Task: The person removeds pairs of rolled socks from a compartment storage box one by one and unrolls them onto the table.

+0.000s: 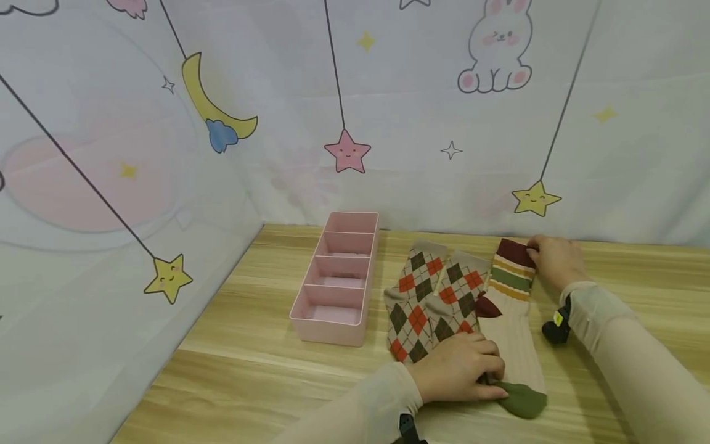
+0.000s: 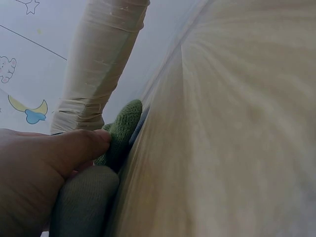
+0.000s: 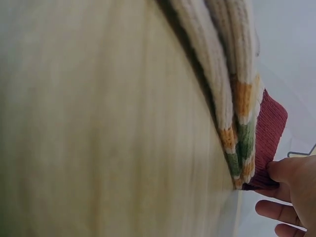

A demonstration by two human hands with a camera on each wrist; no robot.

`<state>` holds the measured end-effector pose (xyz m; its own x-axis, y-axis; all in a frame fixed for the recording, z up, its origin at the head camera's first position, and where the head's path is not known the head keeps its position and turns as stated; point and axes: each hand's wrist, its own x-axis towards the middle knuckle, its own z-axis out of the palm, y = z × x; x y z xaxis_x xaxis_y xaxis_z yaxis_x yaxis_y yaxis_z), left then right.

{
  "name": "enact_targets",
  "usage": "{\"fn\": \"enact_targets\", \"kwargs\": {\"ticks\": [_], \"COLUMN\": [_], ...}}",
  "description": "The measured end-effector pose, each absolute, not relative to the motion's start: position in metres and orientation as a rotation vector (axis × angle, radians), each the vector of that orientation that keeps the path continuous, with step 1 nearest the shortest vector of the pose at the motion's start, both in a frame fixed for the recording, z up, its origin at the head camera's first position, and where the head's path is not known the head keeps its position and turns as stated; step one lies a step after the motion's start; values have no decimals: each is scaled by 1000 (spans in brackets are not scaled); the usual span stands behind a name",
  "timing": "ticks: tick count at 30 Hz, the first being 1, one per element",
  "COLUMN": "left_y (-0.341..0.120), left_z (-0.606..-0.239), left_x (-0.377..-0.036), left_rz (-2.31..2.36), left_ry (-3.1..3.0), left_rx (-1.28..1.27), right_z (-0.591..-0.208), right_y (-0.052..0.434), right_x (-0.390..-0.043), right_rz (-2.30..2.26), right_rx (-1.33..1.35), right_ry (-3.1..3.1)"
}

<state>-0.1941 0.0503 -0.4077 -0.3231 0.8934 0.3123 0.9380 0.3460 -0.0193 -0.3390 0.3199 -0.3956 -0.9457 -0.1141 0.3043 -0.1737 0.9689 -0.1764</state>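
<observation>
A cream sock [image 1: 513,345] lies lengthwise on the wooden table, with a maroon cuff [image 3: 270,133], striped bands, a maroon heel and a green toe [image 1: 524,399]. At its cuff, my right hand [image 1: 557,262] pinches the maroon edge between thumb and finger. My left hand [image 1: 457,368] holds the toe end, its thumb against the green knit [image 2: 126,121] in the left wrist view. Two argyle socks, a left one [image 1: 413,302] and a right one [image 1: 455,296], lie alongside; the left hand covers the right one's lower end. The right wrist view shows cream layers stacked together.
A pink box [image 1: 333,333] with several compartments stands left of the socks, near the back of the table [image 1: 238,370]. A white curtain [image 1: 410,185] printed with stars, a moon and a rabbit hangs behind and along the left side.
</observation>
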Motion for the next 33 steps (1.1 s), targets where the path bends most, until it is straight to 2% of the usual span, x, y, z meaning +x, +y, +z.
{"fn": "enact_targets", "kwargs": {"ticks": [14, 23, 33], "left_y": [51, 48, 53], "left_z": [-406, -404, -404], "left_x": [-191, -187, -183], "left_rz": [-215, -180, -45], "left_ry": [-2390, -2396, -2401], "left_rx": [-1607, -1559, -1568], "right_z": [-391, -376, -382], "right_y": [325, 323, 329], "right_x": [-335, -333, -328], "right_rz": [250, 319, 339], "right_rx": [273, 262, 250], "right_ry": [-2846, -2939, -3013]}}
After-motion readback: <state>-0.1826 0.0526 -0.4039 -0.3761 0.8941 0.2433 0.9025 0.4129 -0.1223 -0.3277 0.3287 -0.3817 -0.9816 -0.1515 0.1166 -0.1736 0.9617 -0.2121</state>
